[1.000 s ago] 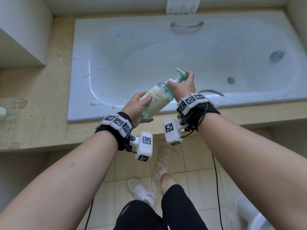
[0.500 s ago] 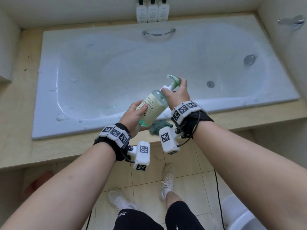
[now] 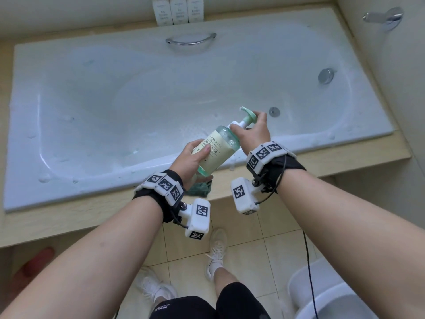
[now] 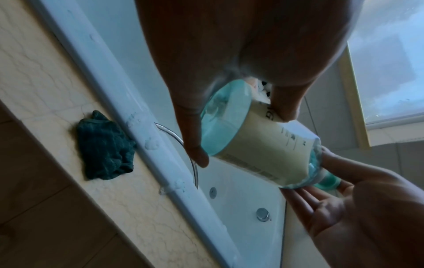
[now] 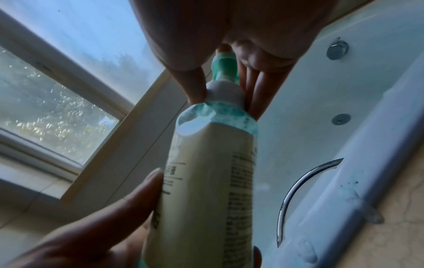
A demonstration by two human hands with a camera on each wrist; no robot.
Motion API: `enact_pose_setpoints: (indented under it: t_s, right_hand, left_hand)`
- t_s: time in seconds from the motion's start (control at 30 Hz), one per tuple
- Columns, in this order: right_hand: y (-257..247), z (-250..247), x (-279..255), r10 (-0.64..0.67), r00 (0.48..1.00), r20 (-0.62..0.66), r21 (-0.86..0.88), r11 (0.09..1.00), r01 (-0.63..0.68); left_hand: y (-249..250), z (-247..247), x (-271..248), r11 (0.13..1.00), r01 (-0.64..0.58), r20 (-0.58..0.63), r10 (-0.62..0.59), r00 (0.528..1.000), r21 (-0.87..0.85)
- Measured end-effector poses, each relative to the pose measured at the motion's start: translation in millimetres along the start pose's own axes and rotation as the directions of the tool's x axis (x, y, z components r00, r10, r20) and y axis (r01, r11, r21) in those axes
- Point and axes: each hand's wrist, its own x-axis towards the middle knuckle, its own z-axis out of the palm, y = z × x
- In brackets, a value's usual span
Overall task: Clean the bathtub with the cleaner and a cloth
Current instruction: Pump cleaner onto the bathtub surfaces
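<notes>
While both hands (image 3: 195,157) (image 3: 251,132) grip the tilted cleaner bottle (image 3: 218,149), crumpled green cloth (image 4: 104,146) on ledge (image 4: 34,72) beside bathtub (image 3: 115,100).

The cleaner bottle (image 3: 217,149) bears a cream label reading "FRESH FOAM"; the smaller lines under it are too fine to read. The three far white bottles' (image 3: 178,10) print is illegible.

The bathtub (image 3: 96,107) looks like glossy white enamel or acrylic, with foam flecks along its rim. Its grab handle (image 3: 190,40) and drain fittings (image 3: 325,75) are polished, mirror-bright metal. The cleaner bottle (image 3: 218,150) is clear, shiny green-tinted plastic with a matt cream paper label and a smooth plastic pump (image 3: 248,116). The cloth (image 4: 105,146) is dark teal, nubbly terry. The ledge (image 4: 34,72) appears to be smooth veined beige stone.
</notes>
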Motion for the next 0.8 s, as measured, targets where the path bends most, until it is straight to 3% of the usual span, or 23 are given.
enact_pose_setpoints:
  t_s: [0.47, 0.63, 0.8]
  right_hand:
    - [15.3, -59.2, 31.2, 0.081, 0.993, -0.088, 0.127, 0.989, -0.07]
    - [4.5, -28.6, 22.3, 0.06, 0.998, -0.031, 0.104, 0.993, -0.056]
    - [-21.5, 32.0, -0.1, -0.049, 0.997, 0.053, 0.076, 0.996, 0.045]
  left_hand:
    - [19.3, 63.4, 28.3, 0.999, 0.031, 0.085, -0.033, 0.996, 0.033]
    - [19.2, 30.0, 22.0, 0.999, 0.027, 0.032, -0.026, 0.999, -0.024]
    - [21.7, -35.7, 3.8, 0.995, -0.045, -0.069, 0.039, 0.997, -0.094]
